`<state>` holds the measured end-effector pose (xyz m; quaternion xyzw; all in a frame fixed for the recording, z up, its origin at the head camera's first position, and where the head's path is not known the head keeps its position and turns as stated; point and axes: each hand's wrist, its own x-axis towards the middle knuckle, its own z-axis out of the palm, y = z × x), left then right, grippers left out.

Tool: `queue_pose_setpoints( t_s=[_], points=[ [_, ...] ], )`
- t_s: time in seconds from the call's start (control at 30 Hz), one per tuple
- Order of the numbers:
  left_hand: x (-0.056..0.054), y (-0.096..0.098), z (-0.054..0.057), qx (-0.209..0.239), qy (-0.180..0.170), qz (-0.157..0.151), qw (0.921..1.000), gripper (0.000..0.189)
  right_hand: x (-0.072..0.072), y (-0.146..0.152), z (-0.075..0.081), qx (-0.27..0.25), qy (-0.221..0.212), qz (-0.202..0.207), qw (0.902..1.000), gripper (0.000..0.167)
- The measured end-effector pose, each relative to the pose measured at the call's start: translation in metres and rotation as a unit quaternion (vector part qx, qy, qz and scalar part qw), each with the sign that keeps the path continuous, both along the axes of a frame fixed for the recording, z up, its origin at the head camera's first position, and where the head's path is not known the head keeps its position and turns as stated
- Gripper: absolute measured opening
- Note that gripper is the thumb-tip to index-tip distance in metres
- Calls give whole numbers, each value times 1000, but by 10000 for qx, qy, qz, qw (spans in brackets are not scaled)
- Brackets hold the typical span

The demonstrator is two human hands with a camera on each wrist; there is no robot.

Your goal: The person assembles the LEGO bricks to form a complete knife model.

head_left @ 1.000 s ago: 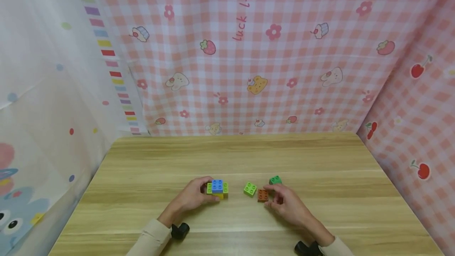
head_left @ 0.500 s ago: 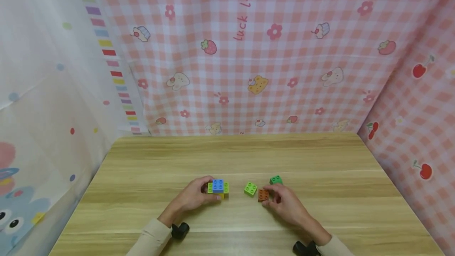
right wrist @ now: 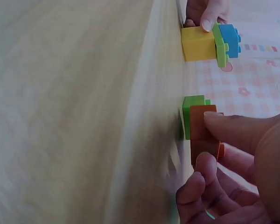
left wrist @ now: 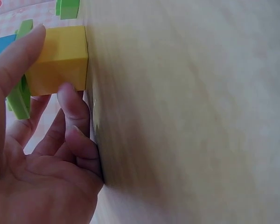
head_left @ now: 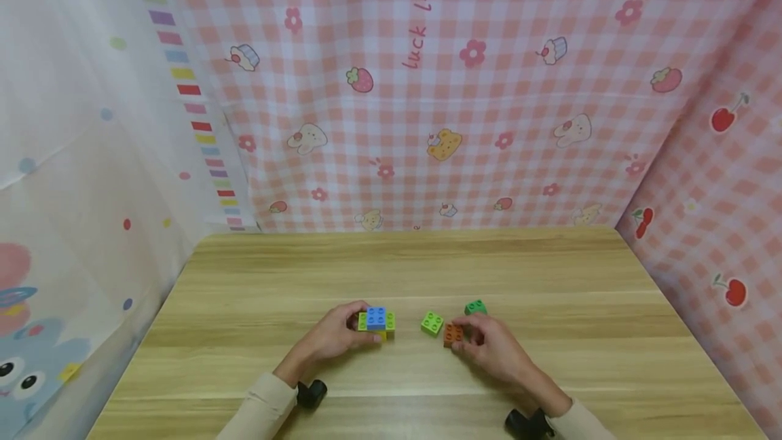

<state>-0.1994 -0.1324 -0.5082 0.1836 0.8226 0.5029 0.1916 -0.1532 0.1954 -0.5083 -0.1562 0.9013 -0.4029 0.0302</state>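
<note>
Steadiness counts: left hand point(head_left: 334, 335) grips the brick stack point(head_left: 376, 318) by its yellow base point(left wrist: 63, 49). Right hand point(head_left: 493, 348) pinches the brown brick point(head_left: 453, 336) by its sides; keeping studs point(right wrist: 221, 150) uncovered should help.

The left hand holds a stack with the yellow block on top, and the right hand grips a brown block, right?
Not quite: the head view shows the blue block on top of the stack, the yellow block at the bottom. The rest stands.
</note>
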Motion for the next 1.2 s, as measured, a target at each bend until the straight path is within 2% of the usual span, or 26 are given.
queue_pose_setpoints(
  t_s=[0.27, 0.53, 0.8, 1.2],
  points=[
    [-4, -3, 1, -200, 63, -27, 9998, 34, -9, -1, 14, -97, 72, 251, 9996, 38],
    [-1, -3, -2, 69, -88, -87, 9999, 32, -20, -10, 30, -301, 603, 548, 9962, 36],
    [-2, -3, -1, 19, -99, -106, 9999, 31, -27, -29, 49, -476, 696, 676, 9942, 35],
    [-4, -4, -4, -52, 56, -68, 9999, 30, -33, -68, 59, -596, 727, 926, 9913, 34]
  ],
)
